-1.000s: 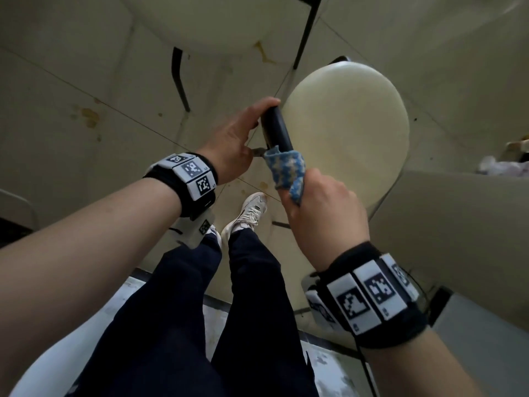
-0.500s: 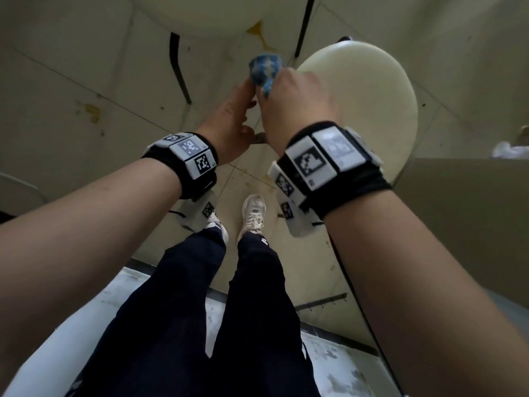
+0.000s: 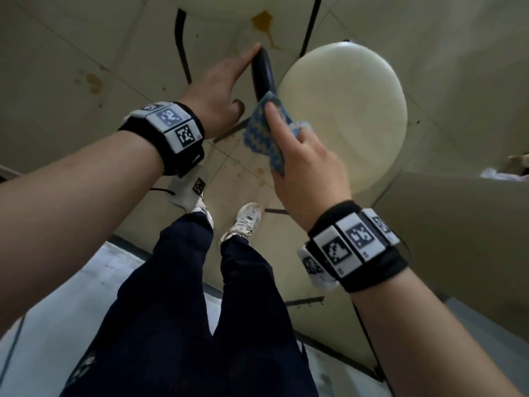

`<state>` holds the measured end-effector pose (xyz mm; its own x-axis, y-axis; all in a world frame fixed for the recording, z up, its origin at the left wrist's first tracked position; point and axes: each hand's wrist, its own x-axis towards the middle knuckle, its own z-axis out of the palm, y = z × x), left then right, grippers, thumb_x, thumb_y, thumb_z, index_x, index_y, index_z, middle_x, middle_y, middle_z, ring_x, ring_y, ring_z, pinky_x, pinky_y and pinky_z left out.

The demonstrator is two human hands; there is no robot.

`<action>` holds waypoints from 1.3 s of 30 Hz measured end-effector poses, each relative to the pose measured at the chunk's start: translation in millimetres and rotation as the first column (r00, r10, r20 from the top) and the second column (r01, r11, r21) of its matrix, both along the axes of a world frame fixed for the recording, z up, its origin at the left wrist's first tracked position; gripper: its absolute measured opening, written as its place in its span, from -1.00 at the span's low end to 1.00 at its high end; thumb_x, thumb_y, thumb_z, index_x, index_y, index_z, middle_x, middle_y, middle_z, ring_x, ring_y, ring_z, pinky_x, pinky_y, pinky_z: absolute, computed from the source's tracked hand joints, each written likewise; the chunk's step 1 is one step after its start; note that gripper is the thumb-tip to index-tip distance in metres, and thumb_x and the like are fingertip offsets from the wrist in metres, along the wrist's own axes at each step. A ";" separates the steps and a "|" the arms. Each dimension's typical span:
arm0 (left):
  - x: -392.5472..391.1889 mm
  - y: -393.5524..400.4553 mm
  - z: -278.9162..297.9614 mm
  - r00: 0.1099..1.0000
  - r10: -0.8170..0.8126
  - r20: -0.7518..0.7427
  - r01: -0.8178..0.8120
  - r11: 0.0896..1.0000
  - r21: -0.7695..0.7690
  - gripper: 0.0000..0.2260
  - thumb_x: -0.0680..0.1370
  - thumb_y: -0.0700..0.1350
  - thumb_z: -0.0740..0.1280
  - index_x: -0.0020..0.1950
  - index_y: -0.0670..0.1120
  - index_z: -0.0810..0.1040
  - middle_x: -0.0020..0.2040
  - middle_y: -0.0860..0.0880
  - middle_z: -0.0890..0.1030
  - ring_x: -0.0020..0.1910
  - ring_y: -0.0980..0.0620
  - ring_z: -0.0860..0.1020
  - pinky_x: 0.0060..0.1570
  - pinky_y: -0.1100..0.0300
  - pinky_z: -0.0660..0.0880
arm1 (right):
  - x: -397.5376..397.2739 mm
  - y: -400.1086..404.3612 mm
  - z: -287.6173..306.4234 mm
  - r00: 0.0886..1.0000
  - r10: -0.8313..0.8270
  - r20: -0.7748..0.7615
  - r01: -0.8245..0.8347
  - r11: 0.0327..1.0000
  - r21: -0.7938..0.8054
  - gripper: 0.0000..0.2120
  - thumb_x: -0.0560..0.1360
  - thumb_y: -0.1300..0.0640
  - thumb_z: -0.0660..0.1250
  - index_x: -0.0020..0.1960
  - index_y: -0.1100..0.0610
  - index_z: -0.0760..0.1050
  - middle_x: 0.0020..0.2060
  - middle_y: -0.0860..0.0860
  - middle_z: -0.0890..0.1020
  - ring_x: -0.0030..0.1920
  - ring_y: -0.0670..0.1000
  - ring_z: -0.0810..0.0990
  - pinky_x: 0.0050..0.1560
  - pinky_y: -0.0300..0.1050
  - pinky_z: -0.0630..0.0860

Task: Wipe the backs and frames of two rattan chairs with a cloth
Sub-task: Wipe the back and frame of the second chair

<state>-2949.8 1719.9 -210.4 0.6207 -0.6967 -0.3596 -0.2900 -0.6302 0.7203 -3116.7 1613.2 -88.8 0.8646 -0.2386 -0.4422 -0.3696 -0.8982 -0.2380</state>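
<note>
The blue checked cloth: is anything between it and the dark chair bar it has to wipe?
Nothing visible. The right hand presses the blue checked cloth straight against the dark bar; the left hand holds the bar from the other side.

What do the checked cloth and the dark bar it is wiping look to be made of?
Cloth: soft woven or knitted fabric, blue-and-white check, matte, folding limply round the right hand. Dark bar: smooth, rounded, faint sheen, probably painted metal or plastic; no rattan weave visible on it.

right hand (image 3: 303, 164) and cloth (image 3: 264, 133) slid back down the chair frame (image 3: 262, 73), top now bare
</note>
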 end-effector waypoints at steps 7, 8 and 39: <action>-23.2 7.1 19.2 0.984 0.175 0.029 -0.174 0.984 -0.043 -0.60 0.58 -0.14 0.25 0.43 0.02 0.47 0.37 -0.04 0.51 0.22 0.03 0.56 0.15 0.21 0.47 | -41.9 -11.2 -7.2 0.999 0.041 0.011 -0.040 0.996 -0.077 -0.35 0.59 0.06 0.18 0.59 -0.03 -0.04 0.08 0.02 0.49 -0.23 0.12 0.54 -0.25 0.07 0.52; -24.6 6.9 21.8 0.979 0.204 0.030 -0.202 0.978 -0.054 -0.68 0.60 -0.09 0.23 0.33 -0.02 0.56 0.28 -0.06 0.56 0.16 0.00 0.58 0.16 0.13 0.51 | -40.4 -11.8 -9.4 0.998 0.052 0.031 -0.049 0.994 -0.093 -0.37 0.60 0.04 0.17 0.59 -0.01 -0.04 0.08 0.01 0.49 -0.24 0.10 0.54 -0.23 0.07 0.53; -38.5 -32.5 39.0 0.663 0.409 -0.627 -0.446 0.888 0.108 -0.46 0.42 0.33 0.27 -0.11 -0.16 0.63 -0.38 -0.07 0.63 -0.47 -0.04 0.56 -0.49 0.22 0.43 | 8.8 -23.7 -18.6 0.999 -0.050 -0.018 0.051 0.995 0.085 -0.74 0.53 0.01 0.30 0.08 0.18 0.44 -0.18 0.00 0.48 -0.29 0.02 0.45 -0.33 -0.17 0.34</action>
<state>-2988.2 1687.3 -171.4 0.5065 -0.4400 -0.7415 0.5217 -0.5283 0.6698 -3107.8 1589.5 -107.5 0.8453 -0.2424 -0.4761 -0.4180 -0.8551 -0.3068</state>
